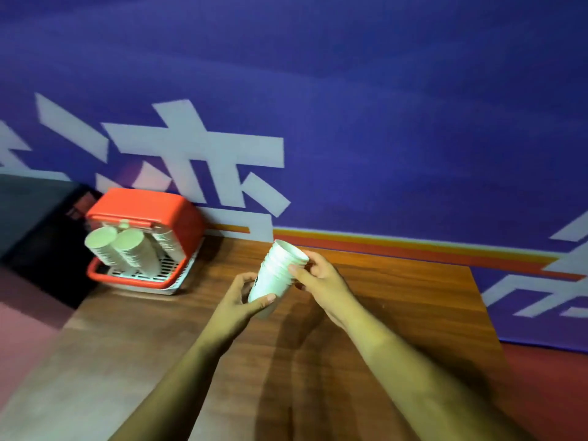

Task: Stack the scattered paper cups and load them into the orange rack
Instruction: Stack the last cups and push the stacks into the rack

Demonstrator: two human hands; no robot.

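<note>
A stack of white paper cups (pixel 276 274) hangs tilted above the wooden table, open end up and to the right. My left hand (pixel 243 297) grips its lower end. My right hand (pixel 321 278) holds the upper part near the rims. At the table's far left stands the orange rack (pixel 152 214). Two stacks of cups (pixel 127 249) lean out of it toward me, and a third stack (pixel 165 241) sits behind them on the right. A white grille forms the rack's floor.
The wooden table (pixel 397 297) ends at a right edge near the purple wall banner (pixel 381 122) with white characters. A dark cabinet (pixel 31 211) stands left of the rack. Red floor (pixel 547 386) shows at the right.
</note>
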